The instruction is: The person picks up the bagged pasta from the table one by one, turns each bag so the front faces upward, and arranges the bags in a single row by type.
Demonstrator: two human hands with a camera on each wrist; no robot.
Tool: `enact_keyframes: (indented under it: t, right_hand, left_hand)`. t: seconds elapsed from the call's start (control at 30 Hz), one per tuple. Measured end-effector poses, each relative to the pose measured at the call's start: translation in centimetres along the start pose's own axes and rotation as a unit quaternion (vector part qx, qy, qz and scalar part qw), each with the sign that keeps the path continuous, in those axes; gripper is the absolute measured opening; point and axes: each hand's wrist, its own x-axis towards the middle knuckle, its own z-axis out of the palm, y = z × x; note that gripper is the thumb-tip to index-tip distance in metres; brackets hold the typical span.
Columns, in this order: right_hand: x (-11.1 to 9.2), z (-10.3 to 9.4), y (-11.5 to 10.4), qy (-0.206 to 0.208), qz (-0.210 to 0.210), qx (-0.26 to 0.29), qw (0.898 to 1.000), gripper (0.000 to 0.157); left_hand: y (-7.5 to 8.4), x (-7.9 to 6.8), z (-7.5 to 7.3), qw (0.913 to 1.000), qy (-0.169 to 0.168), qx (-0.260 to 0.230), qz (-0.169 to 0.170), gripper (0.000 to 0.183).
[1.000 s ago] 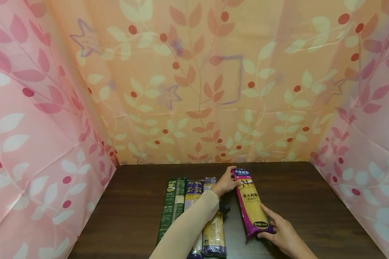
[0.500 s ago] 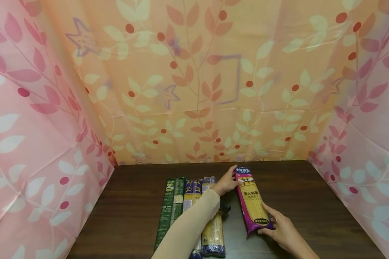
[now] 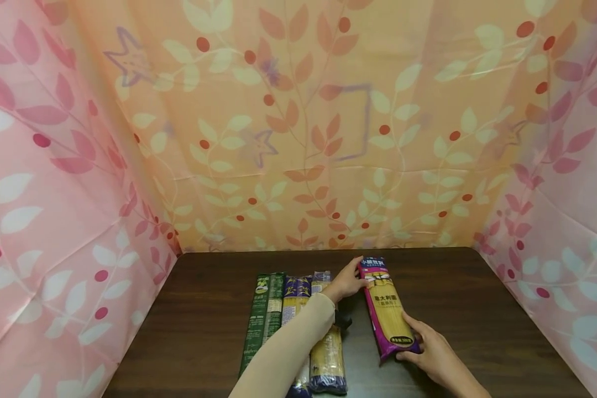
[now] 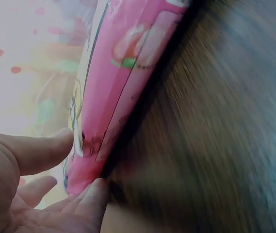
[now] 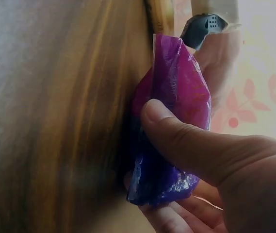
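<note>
A pink and purple pack of spaghetti [image 3: 389, 309] lies slightly slanted on the right half of the table, its clear window showing the yellow strands. My left hand [image 3: 347, 281] holds its far end; in the left wrist view the thumb [image 4: 45, 150] lies against one side and the fingertips are at the end's lower edge. At the near end my right hand [image 3: 435, 354] grips the crimped purple wrapper [image 5: 171, 92], thumb on one face and fingers behind. To the left lie a green pack [image 3: 263, 315], a blue-topped pasta pack [image 3: 296, 301] and a clear-and-blue one [image 3: 327, 359], partly under my left sleeve.
The dark wooden table [image 3: 194, 320] spreads on both sides of the packs. A floral curtain [image 3: 298, 138] encloses the back and sides. On my left wrist sits a black device [image 3: 343, 320], just above the third pack.
The pink spaghetti pack has shifted very slightly away and to the right, with both hands staying on its ends. The other packs lie as before.
</note>
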Motion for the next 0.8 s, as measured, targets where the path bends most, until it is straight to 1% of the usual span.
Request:
enact_keyframes:
  t: [0.13, 0.2, 0.37, 0.43, 0.53, 0.6, 0.67, 0.73, 0.8]
  right_hand:
    - [-0.1, 0.0, 0.0, -0.007, 0.003, -0.009, 1.000, 0.101]
    - [-0.2, 0.1, 0.0, -0.011, -0.002, -0.012, 1.000, 0.101]
    - [-0.6, 0.2, 0.0, 0.006, -0.058, -0.054, 0.997, 0.094]
    - [-0.8, 0.3, -0.1, 0.017, -0.079, -0.068, 0.994, 0.091]
    - [-1.1, 0.4, -0.5, 0.027, -0.097, -0.075, 0.992, 0.090]
    - [-1.1, 0.5, -0.9, 0.043, -0.116, -0.079, 0.989, 0.089]
    - [-1.1, 0.7, -1.5, 0.061, -0.141, -0.082, 0.985, 0.086]
    - [-1.0, 1.0, -2.1, 0.077, -0.167, -0.083, 0.979, 0.083]
    - [-1.1, 1.4, -2.7, 0.084, -0.181, -0.087, 0.976, 0.080]
  left_hand:
    - [0.0, -0.6, -0.8, 0.9994, -0.014, 0.032, 0.004, 0.073]
    - [0.0, -1.0, -1.3, 0.9983, -0.023, 0.053, 0.006, 0.070]
    - [0.2, -1.9, -2.5, 0.9931, -0.046, 0.107, 0.016, 0.063]
    - [0.3, -2.2, -3.0, 0.9913, -0.052, 0.119, 0.024, 0.061]
    - [0.3, -2.6, -3.8, 0.9896, -0.053, 0.127, 0.042, 0.060]
    - [0.4, -2.9, -4.3, 0.9862, -0.051, 0.147, 0.056, 0.059]
    - [0.5, -3.2, -5.0, 0.9820, -0.047, 0.172, 0.062, 0.058]
    - [0.6, -3.6, -5.6, 0.9759, -0.042, 0.205, 0.062, 0.058]
    - [0.5, -4.0, -6.3, 0.9699, -0.045, 0.233, 0.054, 0.059]
